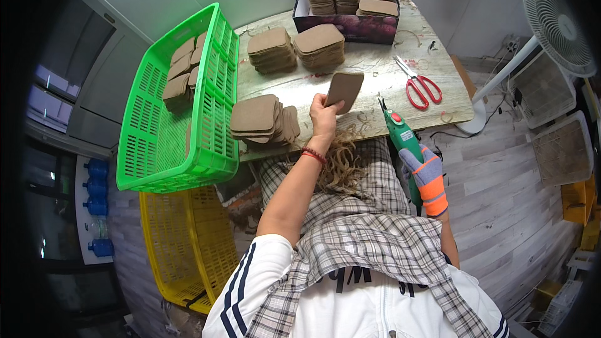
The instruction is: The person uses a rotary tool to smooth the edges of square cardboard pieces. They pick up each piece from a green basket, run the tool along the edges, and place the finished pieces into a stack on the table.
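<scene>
**Trimming brown pads at the bench, one in hand**

The left hand holds up a single brown pad, its fingers clamped on the lower left corner, so the pad stands above the bench near the centre of the view. The right hand, in a grey and orange work glove, grips the green powered cutter at about four o'clock from the pad; its fingers are wrapped tight round the handle, and the blade tip points up toward the pad without touching it.

Judging from how things lie, the work looks partly through. Stacks of pads sit at twelve o'clock on the bench, more fill the dark box at the far edge, another pile lies at nine o'clock from the held pad, and some rest in the green crate at the left. Curly offcuts are heaped on the lap, so a good many pads seem trimmed already. Which stacks are finished and which wait cannot be told.

Red-handled scissors lie unused at two o'clock. The cutter's blade is too small to make out clearly, the yellow crate is partly hidden below the green one, and the pad's edge under the fingers is covered.
</scene>
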Available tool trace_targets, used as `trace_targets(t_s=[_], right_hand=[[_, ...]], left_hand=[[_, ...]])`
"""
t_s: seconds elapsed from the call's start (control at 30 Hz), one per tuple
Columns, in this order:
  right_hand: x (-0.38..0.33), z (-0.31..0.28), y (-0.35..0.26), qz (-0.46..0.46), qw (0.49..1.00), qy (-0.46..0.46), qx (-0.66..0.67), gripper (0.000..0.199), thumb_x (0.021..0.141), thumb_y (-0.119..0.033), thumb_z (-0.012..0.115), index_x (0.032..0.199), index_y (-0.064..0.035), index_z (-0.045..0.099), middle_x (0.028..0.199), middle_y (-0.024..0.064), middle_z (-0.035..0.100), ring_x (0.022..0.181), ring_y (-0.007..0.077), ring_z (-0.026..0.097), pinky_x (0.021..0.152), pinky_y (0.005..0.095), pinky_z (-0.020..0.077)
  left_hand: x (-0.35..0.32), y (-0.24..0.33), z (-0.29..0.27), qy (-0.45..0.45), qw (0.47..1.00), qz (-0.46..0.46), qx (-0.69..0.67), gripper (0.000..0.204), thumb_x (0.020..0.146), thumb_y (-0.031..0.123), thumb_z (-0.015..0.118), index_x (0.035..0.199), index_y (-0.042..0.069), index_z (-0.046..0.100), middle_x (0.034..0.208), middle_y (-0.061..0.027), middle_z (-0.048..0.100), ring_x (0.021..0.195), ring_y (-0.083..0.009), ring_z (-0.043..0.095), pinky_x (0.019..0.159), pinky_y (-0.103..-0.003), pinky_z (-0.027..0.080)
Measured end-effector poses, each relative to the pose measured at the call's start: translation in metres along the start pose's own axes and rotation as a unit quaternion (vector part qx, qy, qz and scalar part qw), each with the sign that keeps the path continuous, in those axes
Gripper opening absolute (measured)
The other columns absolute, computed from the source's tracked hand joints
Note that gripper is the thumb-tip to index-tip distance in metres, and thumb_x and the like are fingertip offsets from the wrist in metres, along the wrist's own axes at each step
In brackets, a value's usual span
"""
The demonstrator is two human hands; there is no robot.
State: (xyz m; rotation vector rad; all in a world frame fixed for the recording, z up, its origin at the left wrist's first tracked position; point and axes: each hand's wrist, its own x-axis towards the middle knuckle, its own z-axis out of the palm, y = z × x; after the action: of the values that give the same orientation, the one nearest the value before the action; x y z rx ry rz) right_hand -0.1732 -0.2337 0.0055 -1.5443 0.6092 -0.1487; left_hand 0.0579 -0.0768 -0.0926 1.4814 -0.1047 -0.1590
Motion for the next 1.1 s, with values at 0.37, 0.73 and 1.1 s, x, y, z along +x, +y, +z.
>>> trace_targets(t_s=[0.37,0.73,1.1], right_hand=[[-0.016,0.017,-0.022,-0.037,0.999,-0.001,-0.036,0.024,0.081,-0.021,0.069,0.094,-0.0015,0.061,0.062,-0.0009,0.056,0.05,0.0053,0.048,0.047,0.0213,0.0374],[-0.02,0.015,-0.031,-0.025,1.0,-0.018,-0.005,0.024,0.08,-0.021,0.07,0.091,-0.0021,0.058,0.063,-0.0008,0.055,0.052,0.0046,0.048,0.047,0.0204,0.0393],[-0.018,0.006,-0.038,-0.038,0.999,-0.004,0.034,0.022,0.082,-0.019,0.069,0.092,-0.0022,0.059,0.063,-0.0006,0.056,0.05,0.0045,0.049,0.046,0.019,0.0391]], left_hand=[[-0.054,0.077,0.029,-0.034,0.858,-0.08,-0.506,0.039,0.084,-0.009,0.055,0.119,0.0,0.043,0.116,-0.0117,0.054,0.106,-0.0252,0.055,0.098,-0.039,0.046],[-0.069,0.073,0.038,-0.09,0.863,-0.093,-0.489,0.037,0.085,-0.008,0.055,0.119,0.002,0.045,0.114,-0.0111,0.056,0.105,-0.0246,0.057,0.096,-0.038,0.047],[-0.1,0.056,0.038,-0.155,0.881,-0.142,-0.423,0.029,0.084,-0.008,0.055,0.111,0.003,0.053,0.106,-0.0086,0.061,0.096,-0.02,0.061,0.085,-0.034,0.052]])
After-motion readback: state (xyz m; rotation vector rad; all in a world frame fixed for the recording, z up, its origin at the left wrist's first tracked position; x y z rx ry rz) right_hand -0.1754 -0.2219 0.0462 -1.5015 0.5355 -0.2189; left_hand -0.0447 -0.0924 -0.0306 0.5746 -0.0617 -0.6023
